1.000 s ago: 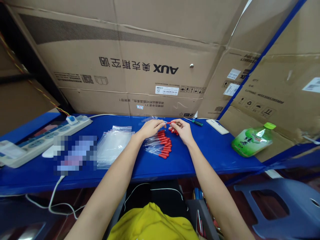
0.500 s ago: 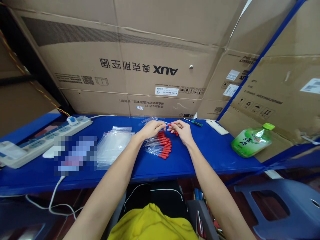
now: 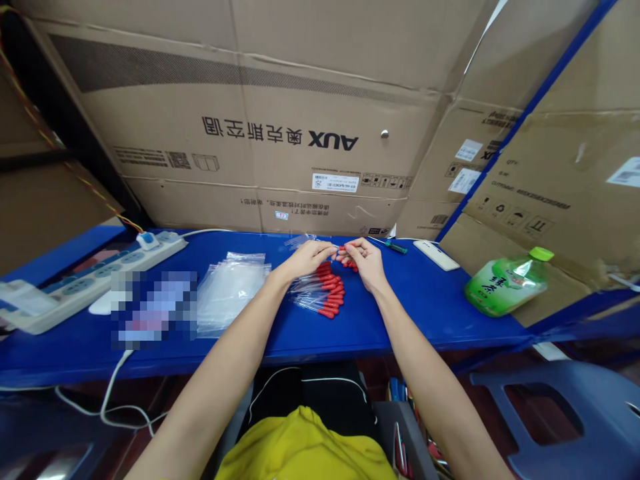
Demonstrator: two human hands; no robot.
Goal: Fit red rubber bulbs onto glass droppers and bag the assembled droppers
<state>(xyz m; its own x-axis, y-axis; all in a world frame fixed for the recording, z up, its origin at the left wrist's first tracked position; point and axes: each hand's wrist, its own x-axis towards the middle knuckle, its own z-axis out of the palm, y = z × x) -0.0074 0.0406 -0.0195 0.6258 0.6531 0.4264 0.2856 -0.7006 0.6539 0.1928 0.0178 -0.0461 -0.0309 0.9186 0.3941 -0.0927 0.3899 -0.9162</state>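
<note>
Both hands meet above the blue tabletop around one dropper with a red rubber bulb. My left hand pinches the dropper's clear tube, which its fingers mostly cover. At the bulb end, my right hand has thumb and fingers closed on the red rubber. Below them lies a fanned row of droppers, clear tubes to the left and red bulbs to the right. A few loose red bulbs show beneath my right fingers. Behind my left hand are some bare clear tubes.
Clear zip bags are stacked left of the droppers, beside a blurred-out phone and a white power strip. A green screwdriver, a white flat device and a green bottle lie to the right. Cardboard stands behind.
The hands have drawn slightly closer together, with less of the tube showing between them. The view has shifted a little; the droppers on the table look unmoved.
</note>
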